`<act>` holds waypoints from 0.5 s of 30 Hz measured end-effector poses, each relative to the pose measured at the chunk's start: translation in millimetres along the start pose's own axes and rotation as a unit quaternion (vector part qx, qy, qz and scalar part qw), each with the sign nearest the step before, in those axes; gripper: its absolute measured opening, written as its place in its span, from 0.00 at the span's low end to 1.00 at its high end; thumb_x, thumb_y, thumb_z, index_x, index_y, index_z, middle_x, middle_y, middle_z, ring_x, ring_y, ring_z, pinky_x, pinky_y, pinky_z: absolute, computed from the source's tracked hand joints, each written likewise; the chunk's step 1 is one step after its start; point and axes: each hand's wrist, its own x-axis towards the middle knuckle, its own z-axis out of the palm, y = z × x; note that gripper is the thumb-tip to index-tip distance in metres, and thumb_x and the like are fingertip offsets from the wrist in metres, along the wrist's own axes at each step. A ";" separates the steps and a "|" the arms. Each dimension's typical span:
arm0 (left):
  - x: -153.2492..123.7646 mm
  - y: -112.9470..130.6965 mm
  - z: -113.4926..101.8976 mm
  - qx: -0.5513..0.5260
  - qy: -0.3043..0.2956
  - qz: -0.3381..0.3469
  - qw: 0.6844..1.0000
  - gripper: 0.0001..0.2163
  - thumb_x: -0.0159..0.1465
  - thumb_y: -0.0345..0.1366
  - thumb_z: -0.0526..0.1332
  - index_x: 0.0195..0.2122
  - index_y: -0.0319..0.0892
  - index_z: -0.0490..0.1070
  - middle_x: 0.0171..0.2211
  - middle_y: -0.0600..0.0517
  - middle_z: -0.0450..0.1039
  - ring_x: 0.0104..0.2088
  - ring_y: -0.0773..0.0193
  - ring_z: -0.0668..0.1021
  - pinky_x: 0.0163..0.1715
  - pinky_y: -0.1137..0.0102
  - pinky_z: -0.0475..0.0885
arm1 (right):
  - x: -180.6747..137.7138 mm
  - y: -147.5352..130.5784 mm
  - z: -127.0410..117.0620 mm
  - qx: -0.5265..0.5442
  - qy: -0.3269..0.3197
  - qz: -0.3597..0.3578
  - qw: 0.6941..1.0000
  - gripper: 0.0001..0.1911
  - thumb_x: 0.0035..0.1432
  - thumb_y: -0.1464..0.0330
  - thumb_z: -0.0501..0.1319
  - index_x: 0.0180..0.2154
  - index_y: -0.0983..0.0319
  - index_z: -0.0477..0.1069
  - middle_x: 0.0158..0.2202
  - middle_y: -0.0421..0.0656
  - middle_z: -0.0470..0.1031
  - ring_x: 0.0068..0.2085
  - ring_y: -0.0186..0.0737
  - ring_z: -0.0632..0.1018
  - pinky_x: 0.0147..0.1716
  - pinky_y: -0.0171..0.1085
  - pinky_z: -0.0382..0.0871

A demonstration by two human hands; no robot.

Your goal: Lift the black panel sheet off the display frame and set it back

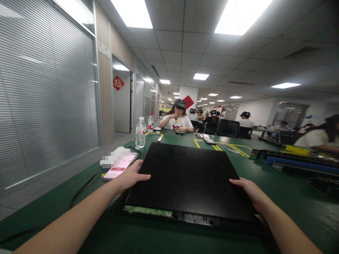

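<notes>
A black flat display panel [188, 180] lies before me, face up, with a strip of green circuit board [148, 211] showing along its near edge. My left hand [135, 176] grips the panel's left side, thumb on the top face and the other fingers largely hidden. On the opposite side my right hand [249, 192] holds the right edge the same way, thumb on top. Whether the panel rests fully on the green table [288, 211] or is slightly raised, I cannot tell. Close to my left hand is a phone [119, 169] with a lit pink screen.
Beyond the phone stand a clear water bottle [140, 133] and a red-capped bottle [150, 122]. A person [177, 118] sits across the table. Stacked dark parts with a blue strip [299, 165] lie at right. Yellow tape [222, 144] marks the far tabletop. A black cable [84, 187] runs along the left.
</notes>
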 end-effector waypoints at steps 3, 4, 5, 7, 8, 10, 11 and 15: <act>-0.6 1.1 0.9 -0.002 0.002 -0.001 1.000 0.28 0.44 0.33 0.71 0.44 0.43 0.59 0.47 0.44 0.73 0.50 0.50 0.73 0.50 0.56 0.68 | -0.6 -0.7 0.1 -0.004 0.018 0.002 1.000 0.33 0.41 0.61 0.66 0.51 0.62 0.65 0.37 0.50 0.78 0.37 0.49 0.78 0.35 0.43 0.73; -1.1 1.8 1.4 -0.001 0.006 -0.004 1.000 0.28 0.44 0.33 0.71 0.44 0.43 0.59 0.47 0.44 0.73 0.50 0.50 0.73 0.50 0.55 0.68 | -1.1 -1.1 0.3 -0.004 0.018 0.002 1.000 0.33 0.41 0.61 0.66 0.51 0.62 0.65 0.37 0.50 0.78 0.37 0.49 0.78 0.35 0.43 0.73; -1.6 2.7 2.0 0.000 0.010 -0.006 1.000 0.28 0.43 0.33 0.71 0.44 0.43 0.60 0.47 0.44 0.73 0.50 0.50 0.73 0.51 0.55 0.68 | -1.7 -1.4 0.6 -0.004 0.011 0.002 1.000 0.32 0.41 0.61 0.66 0.50 0.62 0.66 0.37 0.50 0.78 0.37 0.49 0.79 0.35 0.43 0.73; -2.4 4.0 3.0 0.006 0.015 -0.010 1.000 0.28 0.43 0.34 0.71 0.44 0.43 0.60 0.47 0.44 0.73 0.50 0.50 0.73 0.52 0.55 0.67 | -3.1 -2.0 1.2 0.001 -0.014 0.001 1.000 0.29 0.42 0.62 0.66 0.48 0.62 0.67 0.36 0.50 0.78 0.36 0.49 0.79 0.35 0.43 0.73; -2.6 4.2 3.2 0.009 0.017 -0.010 1.000 0.28 0.43 0.34 0.71 0.44 0.43 0.60 0.48 0.44 0.72 0.51 0.50 0.73 0.52 0.56 0.66 | -3.7 -2.1 1.5 0.005 -0.027 0.002 1.000 0.28 0.42 0.62 0.66 0.47 0.62 0.68 0.36 0.50 0.78 0.36 0.49 0.79 0.34 0.43 0.73; -2.3 3.7 3.0 0.016 0.016 -0.009 1.000 0.28 0.43 0.34 0.71 0.44 0.43 0.60 0.49 0.43 0.72 0.51 0.50 0.72 0.53 0.57 0.66 | -4.3 -2.1 1.8 0.014 -0.045 0.006 0.999 0.26 0.42 0.63 0.65 0.46 0.62 0.68 0.35 0.49 0.78 0.36 0.49 0.79 0.34 0.42 0.73; -1.8 2.9 2.6 0.020 0.017 -0.007 1.000 0.28 0.44 0.34 0.71 0.44 0.43 0.60 0.49 0.43 0.71 0.52 0.51 0.72 0.53 0.57 0.66 | -4.3 -1.8 1.9 0.018 -0.048 0.008 0.999 0.26 0.42 0.63 0.65 0.45 0.62 0.68 0.35 0.49 0.79 0.36 0.48 0.79 0.34 0.42 0.73; 1.8 -2.2 -0.7 0.041 0.017 0.005 0.999 0.28 0.45 0.35 0.70 0.45 0.42 0.60 0.51 0.43 0.70 0.52 0.52 0.71 0.53 0.59 0.67 | -1.9 0.4 1.8 0.029 -0.065 0.008 0.997 0.25 0.41 0.63 0.66 0.44 0.61 0.67 0.35 0.48 0.79 0.36 0.48 0.79 0.34 0.42 0.73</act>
